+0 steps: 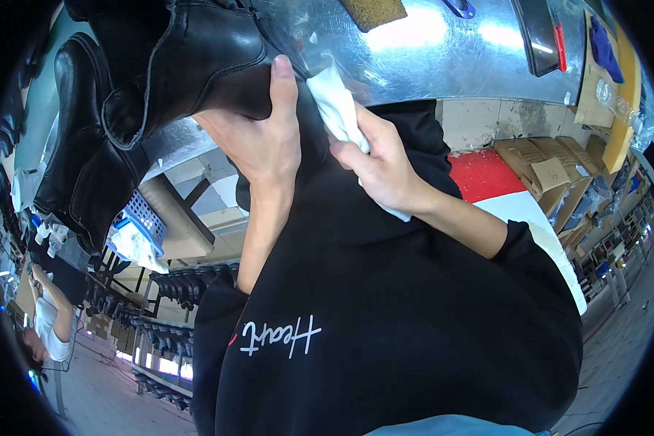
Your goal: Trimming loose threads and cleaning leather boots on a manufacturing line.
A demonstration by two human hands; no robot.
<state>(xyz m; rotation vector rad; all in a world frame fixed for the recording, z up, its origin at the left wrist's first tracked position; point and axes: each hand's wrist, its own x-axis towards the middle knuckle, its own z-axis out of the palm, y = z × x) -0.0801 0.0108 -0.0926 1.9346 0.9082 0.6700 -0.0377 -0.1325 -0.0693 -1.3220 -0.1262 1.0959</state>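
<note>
My left hand [265,149] is closed around a black leather boot [218,54] at the upper left, its thumb pressed on the smooth leather and its other fingers hidden behind. In my right hand [381,163] is a bunched white cloth [334,102], pinched between thumb and fingers. The cloth's upper end sits just right of the boot, by the edge of the metal table [414,73]; I cannot tell whether it touches the leather. More black boots [73,131] stand or lean close together to the left of the held one.
On the table are a brown abrasive pad [374,11], a blue-handled tool [461,9], a dark flat tray-like object [538,36] and a red-handled tool [561,47]. Cardboard boxes [559,174] stand right, a blue basket [145,218] lower left. Another person [51,312] works far left.
</note>
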